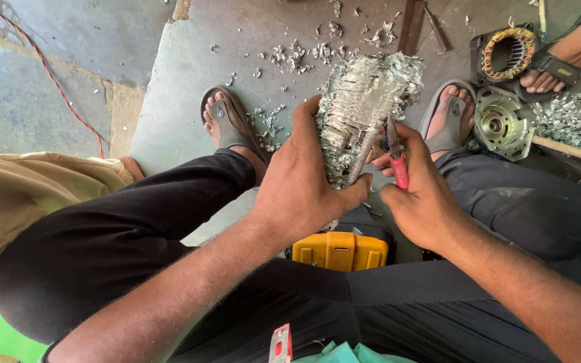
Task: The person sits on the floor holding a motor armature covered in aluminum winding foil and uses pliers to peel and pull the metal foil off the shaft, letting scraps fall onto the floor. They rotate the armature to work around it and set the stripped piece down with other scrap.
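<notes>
Both hands are busy between the seated person's knees: the left hand (307,185) is wrapped tight around the lower part of a ragged bundle of pale shredded insulation and wire (364,111), holding it upright and tilted a little to the right, while the right hand (421,195) is clenched around red-handled pliers (395,156) whose nose bites into the bundle's right edge. Just below the hands sits a yellow-and-black box (339,250), tucked between the thighs in dark trousers. Further out, the person's feet rest in grey sandals (226,124) on the worn concrete floor (183,74), with pale scraps (297,54) scattered around them. Right of the right foot lies a round metal motor housing (502,124), and beyond it a stator with copper windings (509,52), beside another person's sandalled foot (559,67). A heap of the same shredded stuff (576,121) sits at the right edge. A red cable (55,84) trails across the floor on the left.
</notes>
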